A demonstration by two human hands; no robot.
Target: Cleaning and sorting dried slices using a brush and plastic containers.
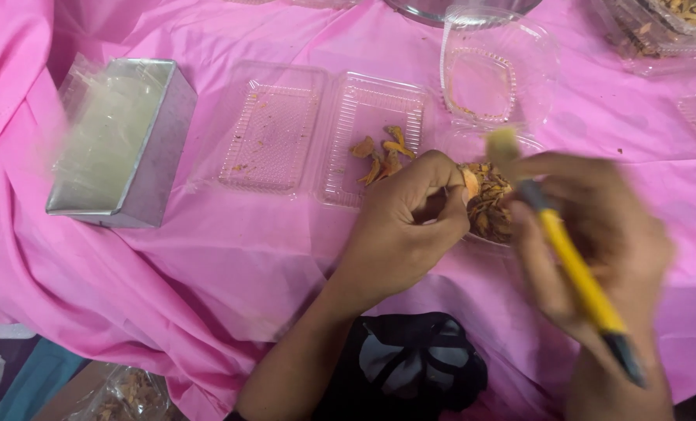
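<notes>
My left hand [406, 218] pinches a small orange dried piece [470, 184] beside a pile of brown-orange dried pieces [490, 204] lying in a clear plastic container. My right hand [597, 234], blurred by motion, grips a brush with a yellow handle [578, 269] and pale bristles [502, 146] that point up over the pile. An open clear clamshell tray [328, 132] lies flat just beyond my left hand, with a few orange dried pieces [383, 154] in its right half.
A pink cloth [208, 249] covers the table. A metal box [126, 144] holding clear plastic sheets stands at the left. More clear containers [498, 74] with dried pieces sit at the back right [660, 27]. A dark bundle [410, 362] lies in my lap.
</notes>
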